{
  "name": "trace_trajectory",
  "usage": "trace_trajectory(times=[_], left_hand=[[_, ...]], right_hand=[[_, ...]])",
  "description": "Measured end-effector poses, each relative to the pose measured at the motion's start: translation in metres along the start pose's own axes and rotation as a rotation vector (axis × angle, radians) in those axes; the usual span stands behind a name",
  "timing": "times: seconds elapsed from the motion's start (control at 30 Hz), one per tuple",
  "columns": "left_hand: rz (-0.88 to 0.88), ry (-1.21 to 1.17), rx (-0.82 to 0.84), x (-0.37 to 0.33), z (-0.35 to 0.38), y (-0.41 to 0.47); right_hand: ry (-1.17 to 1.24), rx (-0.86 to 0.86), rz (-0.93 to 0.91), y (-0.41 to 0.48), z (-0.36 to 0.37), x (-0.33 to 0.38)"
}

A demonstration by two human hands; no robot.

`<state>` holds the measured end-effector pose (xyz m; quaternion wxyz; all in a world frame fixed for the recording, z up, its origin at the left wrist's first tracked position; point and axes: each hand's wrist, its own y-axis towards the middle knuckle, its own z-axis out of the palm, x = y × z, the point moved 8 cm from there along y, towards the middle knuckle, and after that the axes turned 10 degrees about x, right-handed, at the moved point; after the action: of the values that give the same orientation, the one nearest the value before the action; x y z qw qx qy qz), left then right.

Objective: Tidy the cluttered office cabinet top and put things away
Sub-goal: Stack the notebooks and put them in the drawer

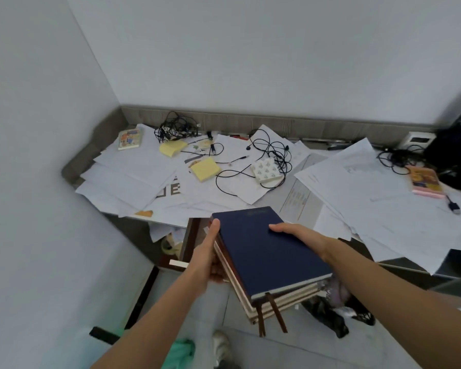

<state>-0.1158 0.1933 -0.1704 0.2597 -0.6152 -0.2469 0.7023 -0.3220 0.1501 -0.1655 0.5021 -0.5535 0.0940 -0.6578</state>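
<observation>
Notebooks (266, 262) are sitting in a stack between your two hands, held in the air just in front of the cabinet top (72, 170) and above the tiled floor. A dark blue one is lying on top, with brown and cream ones beneath it, and two brown ribbon markers (276, 312) are hanging from the near end.

Your left hand (205, 259) is gripping the stack's left side: the thumb is running up along the blue cover's edge and the palm is cupping the books from beneath. Your right hand (298, 237) is gripping the right side, its thumb lying across the blue cover while the fingers are going out of sight past the edge.

Behind the stack, loose white papers (133, 171) are covering most of the cabinet top and overhanging its front. Two yellow sticky pads (205, 169) are lying on the sheets near the middle. Black cables (272, 153) are looping around a white patterned pad (267, 170), and another tangle (175, 127) is lying against the back wall. A small colourful book (129, 138) is resting at the far left, and an orange and pink one (425, 181) is lying at the right, near a black bag (455, 145).
</observation>
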Motion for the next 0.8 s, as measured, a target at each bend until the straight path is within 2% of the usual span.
trace_trajectory(times=[0.2, 0.37, 0.5, 0.73, 0.8], left_hand=[[-0.152, 0.195, 0.099, 0.04, -0.003, 0.009], [-0.081, 0.443, -0.059, 0.04, -0.033, 0.035], [-0.107, 0.678, -0.155, 0.041, -0.069, 0.043], [-0.06, 0.786, -0.217, 0.042, -0.11, 0.048], [-0.042, 0.77, -0.225, 0.044, -0.116, 0.051]], right_hand=[[0.046, -0.054, 0.08, 0.001, -0.021, -0.036], [0.249, -0.124, 0.06, 0.019, -0.031, -0.054], [0.34, -0.233, 0.015, 0.038, -0.047, -0.052], [0.442, -0.358, -0.21, 0.069, -0.064, -0.042], [0.425, -0.395, -0.216, 0.078, -0.066, -0.043]])
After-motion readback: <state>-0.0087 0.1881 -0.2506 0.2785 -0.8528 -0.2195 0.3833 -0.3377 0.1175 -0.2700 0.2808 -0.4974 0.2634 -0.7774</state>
